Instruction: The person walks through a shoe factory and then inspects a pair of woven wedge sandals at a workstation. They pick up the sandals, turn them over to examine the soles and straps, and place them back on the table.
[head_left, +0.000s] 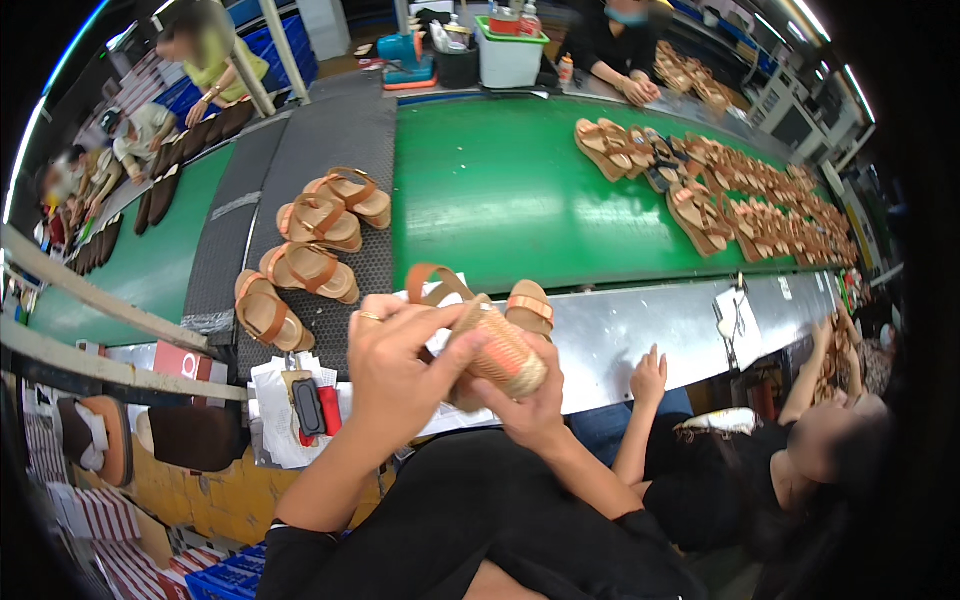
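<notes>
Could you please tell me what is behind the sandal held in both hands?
Behind the held sandal, another sandal shows on the metal table, with the green belt beyond. The second sandal's near end and the table directly behind are covered.

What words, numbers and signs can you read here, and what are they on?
I can't read any for you; here's where I looked:
Red box: round white mark, no readable word.
White paper on the metal table: too small.
Small bottle: too blurred.
Sandal in the left hand and right hand: no readable words.
</notes>
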